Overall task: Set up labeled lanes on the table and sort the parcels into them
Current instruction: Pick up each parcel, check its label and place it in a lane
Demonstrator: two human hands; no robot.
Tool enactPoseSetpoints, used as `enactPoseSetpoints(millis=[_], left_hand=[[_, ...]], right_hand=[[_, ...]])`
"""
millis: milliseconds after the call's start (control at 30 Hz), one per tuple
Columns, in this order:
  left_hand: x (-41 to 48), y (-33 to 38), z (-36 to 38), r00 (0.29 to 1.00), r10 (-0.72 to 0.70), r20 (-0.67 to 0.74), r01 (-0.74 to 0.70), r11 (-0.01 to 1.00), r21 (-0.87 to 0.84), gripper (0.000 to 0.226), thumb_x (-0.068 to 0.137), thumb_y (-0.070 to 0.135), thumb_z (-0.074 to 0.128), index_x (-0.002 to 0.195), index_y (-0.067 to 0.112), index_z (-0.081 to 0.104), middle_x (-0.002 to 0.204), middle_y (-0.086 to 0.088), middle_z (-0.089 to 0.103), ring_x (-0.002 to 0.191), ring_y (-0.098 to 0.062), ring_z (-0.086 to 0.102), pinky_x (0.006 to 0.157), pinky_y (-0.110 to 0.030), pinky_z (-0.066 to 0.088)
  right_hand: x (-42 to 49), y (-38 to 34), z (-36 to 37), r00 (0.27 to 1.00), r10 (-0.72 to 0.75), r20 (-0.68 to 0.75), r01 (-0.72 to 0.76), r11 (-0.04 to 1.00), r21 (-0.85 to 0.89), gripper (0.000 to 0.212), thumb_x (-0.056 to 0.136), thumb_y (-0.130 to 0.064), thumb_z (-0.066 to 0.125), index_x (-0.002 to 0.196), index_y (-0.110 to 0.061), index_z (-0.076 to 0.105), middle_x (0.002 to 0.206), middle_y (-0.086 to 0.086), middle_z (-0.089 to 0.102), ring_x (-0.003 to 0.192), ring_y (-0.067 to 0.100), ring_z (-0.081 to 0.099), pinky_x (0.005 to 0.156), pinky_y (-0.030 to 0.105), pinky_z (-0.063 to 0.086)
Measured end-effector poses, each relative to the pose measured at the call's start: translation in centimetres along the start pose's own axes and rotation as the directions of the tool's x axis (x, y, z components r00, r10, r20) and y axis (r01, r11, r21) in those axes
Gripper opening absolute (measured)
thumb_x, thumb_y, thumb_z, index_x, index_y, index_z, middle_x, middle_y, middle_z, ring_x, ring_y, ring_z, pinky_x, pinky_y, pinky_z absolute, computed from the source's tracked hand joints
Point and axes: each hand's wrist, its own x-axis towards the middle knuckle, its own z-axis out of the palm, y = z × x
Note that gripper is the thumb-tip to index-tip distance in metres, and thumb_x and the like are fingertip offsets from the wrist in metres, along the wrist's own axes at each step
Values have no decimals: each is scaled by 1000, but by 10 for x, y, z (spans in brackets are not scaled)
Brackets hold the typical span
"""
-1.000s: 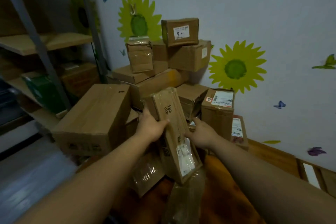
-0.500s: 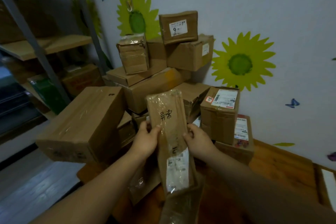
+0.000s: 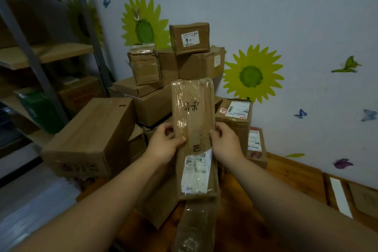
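Wall behind all this is covered in sunflower decals (image 3: 252, 74) and little butterfly stickers, with a metal shelving unit (image 3: 47, 55) off to the left. The wooden table (image 3: 294, 172) is mostly buried under a heap of cardboard boxes shoved into the corner.

The parcel being dealt with is a long flat parcel (image 3: 193, 120) wrapped in shiny clear tape. It's held upright in the air right in front of the heap, not resting on anything. The left hand (image 3: 163, 145) clamps its left edge, thumb on the front face and the fingers tucked behind. The right hand (image 3: 227, 143) has its fingers curled round the right edge. A shipping label (image 3: 197, 172) sits on the lower half and there's handwriting (image 3: 190, 106) near the top, so my guess is the person is reading it to pick a lane. I can't see any marked lanes in view yet.

Stuff that could go sideways, imo:
- That tape looks slick, and both hands pinch only the middle, so the long parcel could slide or twist out.
- The small box with the "9" label (image 3: 190, 38) is perched on top of the stack and looks a bit crooked. Swing the parcel's top end into the heap and it probably comes down.
- Another taped parcel (image 3: 194, 229) lies right below, near the table edge, so an elbow could knock it off.
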Motion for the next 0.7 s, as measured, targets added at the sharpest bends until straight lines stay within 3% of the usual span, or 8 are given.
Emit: enactPoseSetpoints(millis=[67,167,267,333,400,467,600,700], left_hand=[[-10,9,-5,995,39,95,-41,999,20,67,84,9,66,139,30,34,123,8,53,100,-8,55,80,-28,52],[-25,22,-10,967,82,242,-93,995,31,80,85,12,66,140,45,19,109,17,53,91,1,56,69,-17,51],[-36,36,-15,965,147,219,-137,989,-62,70,91,14,58,141,45,20,109,13,56,98,-6,59,77,-25,51],[-42,44,-17,962,191,196,-174,980,-101,63,93,14,55,143,39,25,108,12,57,98,-7,60,76,-25,51],[-49,48,-16,957,237,169,-218,968,-126,59,94,13,53,143,36,28,110,11,59,100,-6,60,77,-25,51],[-56,49,-12,947,272,169,-249,957,-148,58,94,13,52,141,38,30,118,9,58,103,-7,59,79,-25,51],[-73,50,6,916,327,233,-294,942,-164,55,94,12,52,137,39,32,116,13,57,98,1,58,64,-13,49],[-88,53,27,897,336,287,-297,939,-171,56,94,12,54,140,34,32,118,10,57,99,-1,58,69,-14,51]], right_hand=[[-5,-18,-8,995,-44,-87,45,999,14,27,98,-23,46,121,-17,58,104,-1,64,91,12,56,74,24,41],[-15,-44,-21,976,-100,-195,115,991,64,23,98,-23,48,115,-14,60,92,6,65,80,17,57,64,28,41],[-29,-65,-32,955,-159,-251,185,979,85,23,98,-25,49,115,-15,60,90,3,64,78,12,58,62,14,42],[-38,-72,-34,948,-194,-251,209,977,33,32,96,-30,50,125,-17,58,104,-4,64,93,10,59,74,14,46],[-47,-71,-38,951,-230,-207,217,972,-86,49,91,-44,51,137,-27,48,127,-4,57,115,13,53,95,33,47],[-63,-66,-41,967,-223,-122,197,962,-190,63,84,-51,52,143,-37,34,135,-4,48,122,15,47,102,41,42],[-98,-54,-54,981,-166,-102,160,985,-64,61,88,-40,53,139,-52,24,131,-9,53,119,14,52,101,42,45],[-118,-49,-77,977,-145,-157,145,989,-10,56,93,-34,51,139,-54,25,114,-24,57,106,5,57,94,38,50]])
